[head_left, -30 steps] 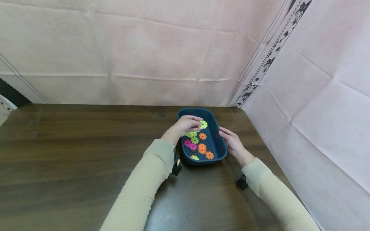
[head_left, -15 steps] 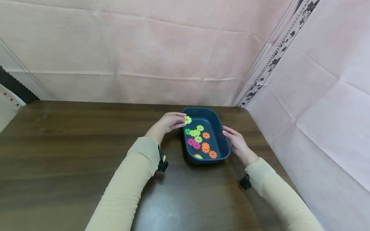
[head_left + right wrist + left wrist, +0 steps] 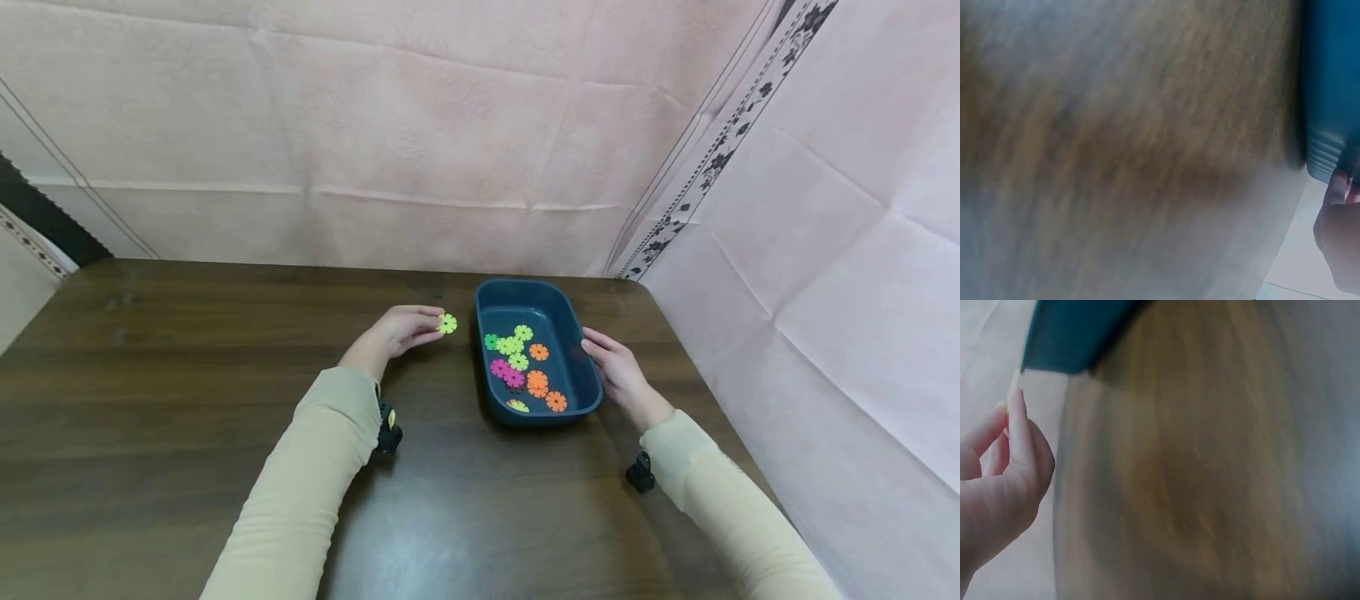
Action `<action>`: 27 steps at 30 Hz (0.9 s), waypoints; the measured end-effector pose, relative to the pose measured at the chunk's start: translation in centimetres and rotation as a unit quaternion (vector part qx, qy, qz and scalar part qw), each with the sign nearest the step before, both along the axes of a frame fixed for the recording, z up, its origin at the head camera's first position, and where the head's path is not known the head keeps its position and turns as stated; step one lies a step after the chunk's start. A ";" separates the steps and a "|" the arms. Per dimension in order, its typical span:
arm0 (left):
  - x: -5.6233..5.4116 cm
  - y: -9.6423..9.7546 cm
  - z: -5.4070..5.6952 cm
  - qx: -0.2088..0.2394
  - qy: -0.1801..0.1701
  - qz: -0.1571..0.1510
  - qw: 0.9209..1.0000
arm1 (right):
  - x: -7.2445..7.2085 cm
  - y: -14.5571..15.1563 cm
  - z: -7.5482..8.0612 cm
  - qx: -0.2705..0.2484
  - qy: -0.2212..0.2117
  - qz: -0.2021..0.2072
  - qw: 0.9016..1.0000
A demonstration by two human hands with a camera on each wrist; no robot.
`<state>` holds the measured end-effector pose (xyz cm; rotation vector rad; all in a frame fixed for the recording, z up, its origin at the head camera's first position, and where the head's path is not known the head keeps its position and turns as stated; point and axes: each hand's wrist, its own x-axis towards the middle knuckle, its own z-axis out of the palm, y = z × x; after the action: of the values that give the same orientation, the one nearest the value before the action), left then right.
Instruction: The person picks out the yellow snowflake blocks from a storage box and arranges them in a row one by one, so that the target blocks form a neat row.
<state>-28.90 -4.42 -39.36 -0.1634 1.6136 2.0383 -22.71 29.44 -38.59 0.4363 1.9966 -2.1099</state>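
Note:
In the head view my left hand (image 3: 397, 333) pinches a yellow-green interlocking disc (image 3: 447, 323) at its fingertips, above the table and left of a dark blue plastic bin (image 3: 570, 379). The left wrist view shows this disc (image 3: 1015, 380) edge-on between thumb and finger. Inside the bin lie several more notched discs: orange (image 3: 538, 352), magenta (image 3: 513, 377), green (image 3: 491, 342) and yellow-green (image 3: 518, 362). My right hand (image 3: 618, 372) touches the right side of the bin with its fingers extended; the right wrist view shows fingertips against the bin's ribbed outer wall (image 3: 1325, 147).
The bin stands near the back edge of a brown wooden table (image 3: 225, 400). Pale cloth (image 3: 420, 133) hangs behind it. Another pale cloth (image 3: 840, 275) with a dark floral border rises along the right side.
My left hand has lifted a yellow-green disc out of the bin and carried it left past the rim. The right hand stays at the bin's side.

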 end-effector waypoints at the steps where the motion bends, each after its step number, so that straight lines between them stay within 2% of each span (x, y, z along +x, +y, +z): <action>1: 0.0 -0.3 -0.3 -0.005 0.001 -0.004 1.000 | -0.1 0.0 -0.1 0.001 0.000 -0.002 1.000; 8: 0.4 -1.9 -1.5 -0.082 -0.019 -0.037 0.996 | -0.2 0.0 -0.4 0.018 -0.004 -0.003 1.000; 13: 0.8 -1.8 -1.4 -0.141 0.007 -0.049 0.989 | -0.1 0.1 -0.5 0.020 0.003 -0.001 1.000; 15: 1.0 -1.5 -1.3 -0.173 0.028 -0.048 0.983 | 0.0 0.1 -0.5 0.017 0.007 0.002 1.000; 20: 1.3 -1.0 -1.1 -0.259 0.075 -0.041 0.962 | 0.0 0.1 -0.4 0.024 0.003 0.000 1.000; 22: 1.3 -0.9 -1.1 -0.282 0.084 -0.039 0.955 | 0.0 0.0 -0.3 0.029 -0.001 0.001 1.000; 27: 1.1 -0.9 -0.9 -0.319 0.091 -0.039 0.943 | 0.0 0.0 0.0 0.025 -0.005 0.003 1.000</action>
<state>-27.83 -5.34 -40.28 -0.1393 2.3126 1.4389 -22.68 29.48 -38.57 0.4487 2.0470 -2.0538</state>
